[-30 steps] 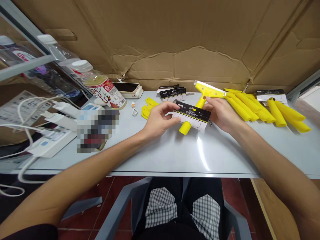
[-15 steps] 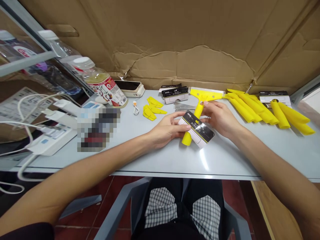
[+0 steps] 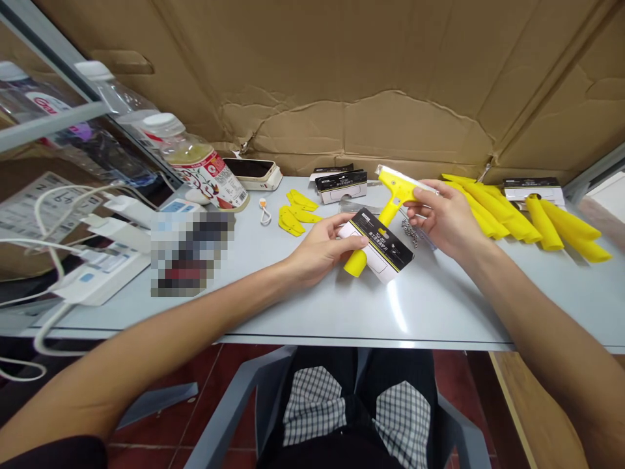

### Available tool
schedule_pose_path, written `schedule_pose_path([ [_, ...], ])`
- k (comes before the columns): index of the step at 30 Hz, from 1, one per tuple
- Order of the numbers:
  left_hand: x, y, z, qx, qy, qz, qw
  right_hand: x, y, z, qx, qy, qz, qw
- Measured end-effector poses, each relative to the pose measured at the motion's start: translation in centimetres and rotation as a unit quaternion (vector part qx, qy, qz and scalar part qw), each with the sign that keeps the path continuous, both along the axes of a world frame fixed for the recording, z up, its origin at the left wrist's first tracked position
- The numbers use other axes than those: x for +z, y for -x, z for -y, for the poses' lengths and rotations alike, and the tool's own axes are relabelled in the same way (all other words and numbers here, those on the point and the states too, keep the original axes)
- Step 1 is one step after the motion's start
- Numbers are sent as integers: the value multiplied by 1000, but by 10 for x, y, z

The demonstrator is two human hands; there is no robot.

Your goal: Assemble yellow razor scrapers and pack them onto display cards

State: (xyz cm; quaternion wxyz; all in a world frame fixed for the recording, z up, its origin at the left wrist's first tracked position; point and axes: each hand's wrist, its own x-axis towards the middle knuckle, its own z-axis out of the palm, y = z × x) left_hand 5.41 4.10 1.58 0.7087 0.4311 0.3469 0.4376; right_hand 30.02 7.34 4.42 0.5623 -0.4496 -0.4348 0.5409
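A yellow plastic scraper with a metal blade edge stands tilted above the table, its handle passing through a black-and-white card sleeve. My left hand grips the sleeve, and the lower handle end sticks out below it. My right hand holds the right end of the scraper head between thumb and fingers. Close under that hand lies a small metal chain. Several flat yellow plastic pieces lie left of my left hand.
Long yellow handles and a packaging card lie at the right of the white table. Stacked cards, a plastic bottle, a power strip and cables sit further back and left. A cardboard wall stands behind.
The scraper head has tilted and shifted slightly right, with my right hand moved onto its right end. The card sleeve has turned a little, and the handle's lower end has swung left.
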Motion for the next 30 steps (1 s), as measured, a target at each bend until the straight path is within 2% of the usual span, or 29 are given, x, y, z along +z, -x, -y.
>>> schedule_pose_path([
  [5, -3, 0, 0, 7, -12, -11, 1000, -3, 0, 0, -20, -27, 19, 999],
  [9, -2, -2, 1, 13, -1, -6, 1000, -5, -1, -2, -27, -19, 27, 999],
  [13, -3, -2, 2, 13, 7, 4, 1000, -5, -2, -2, -19, -20, 51, 998],
  [19, 0, -1, 0, 56, -9, -4, 998, -3, 8, 7, 10, -16, 77, 997],
  [26, 0, 1, -4, 71, -24, -17, 997, -16, 19, 13, 39, -23, 126, 991],
  [30, 0, 1, -5, 77, -15, -14, 997, -18, 18, 11, 40, -38, 129, 990],
])
